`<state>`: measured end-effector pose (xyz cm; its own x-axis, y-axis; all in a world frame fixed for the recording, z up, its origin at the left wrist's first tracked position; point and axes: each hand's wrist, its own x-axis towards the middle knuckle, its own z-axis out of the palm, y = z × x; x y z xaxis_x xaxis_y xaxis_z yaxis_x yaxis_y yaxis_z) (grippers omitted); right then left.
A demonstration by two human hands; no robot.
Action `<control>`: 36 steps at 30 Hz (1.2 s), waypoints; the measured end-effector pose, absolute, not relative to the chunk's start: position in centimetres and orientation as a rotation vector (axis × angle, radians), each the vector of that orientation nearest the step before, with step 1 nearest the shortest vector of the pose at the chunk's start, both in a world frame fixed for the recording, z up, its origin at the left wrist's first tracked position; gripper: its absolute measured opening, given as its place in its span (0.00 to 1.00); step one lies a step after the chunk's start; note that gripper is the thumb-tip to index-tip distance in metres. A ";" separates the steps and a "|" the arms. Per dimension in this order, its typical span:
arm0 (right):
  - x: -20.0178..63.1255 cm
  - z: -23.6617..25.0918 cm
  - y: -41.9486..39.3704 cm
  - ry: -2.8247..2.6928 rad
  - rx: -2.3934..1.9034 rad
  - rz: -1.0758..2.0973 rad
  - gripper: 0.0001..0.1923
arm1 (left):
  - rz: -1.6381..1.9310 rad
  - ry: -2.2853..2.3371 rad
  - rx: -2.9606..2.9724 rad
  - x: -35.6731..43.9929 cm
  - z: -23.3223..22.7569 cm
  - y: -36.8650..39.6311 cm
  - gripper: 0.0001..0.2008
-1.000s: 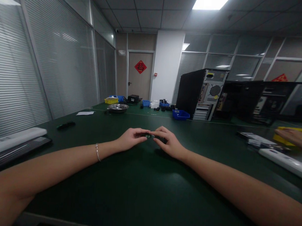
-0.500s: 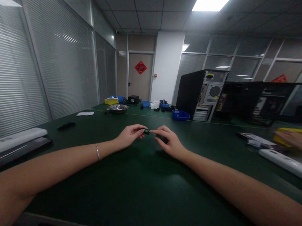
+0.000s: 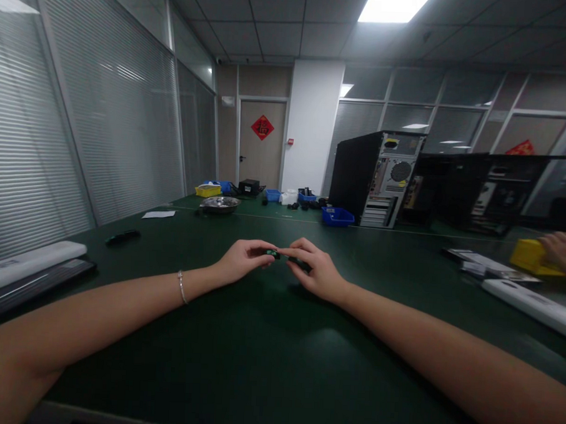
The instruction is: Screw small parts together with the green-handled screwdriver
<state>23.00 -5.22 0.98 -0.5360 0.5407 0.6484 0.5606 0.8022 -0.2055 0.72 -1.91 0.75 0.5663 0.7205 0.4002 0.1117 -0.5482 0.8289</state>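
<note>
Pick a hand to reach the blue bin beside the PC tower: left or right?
Probably right: the right hand is nearer the blue bin; the left hand is farther, pinching a small green part. Right may be occupied too.

The one character I can read is 福, dark on a red diamond-shaped sign [image 3: 262,127] (it is the right way up) on the door [image 3: 269,164] well beyond my left hand [image 3: 242,260]. Far off to the right of my right hand [image 3: 318,275], the top of a second red sign [image 3: 521,148] shows lighter marks, too blurred for me to read. Beyond my right hand, the computer tower [image 3: 357,178] bears a yellow label [image 3: 391,143], its print too small. Left of my left hand, a long white object [image 3: 46,258] carries a grey label [image 3: 7,264], also illegible.
</note>
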 end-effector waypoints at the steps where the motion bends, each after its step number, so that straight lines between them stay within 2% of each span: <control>1: 23.0 1.0 -5.2 -2.252 -0.808 -0.036 0.21 | 0.990 0.673 2.012 0.7 0.8 -1.9 0.17; 6: 23.0 1.1 -5.4 -2.241 -0.839 -0.055 0.21 | 1.071 0.696 1.965 0.8 1.0 -2.0 0.16; 18: 23.1 1.2 -5.4 -2.264 -0.832 -0.043 0.20 | 1.013 0.708 2.133 0.7 0.9 -2.2 0.16; 36: 23.1 1.3 -5.6 -2.196 -0.786 0.074 0.20 | 1.006 0.632 1.855 1.5 1.4 -2.6 0.16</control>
<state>23.06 -5.56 1.34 -0.4990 0.5589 0.6622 0.5133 0.8064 -0.2937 1.48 -2.61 1.37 0.5376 0.7527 0.3802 0.0160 -0.4599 0.8878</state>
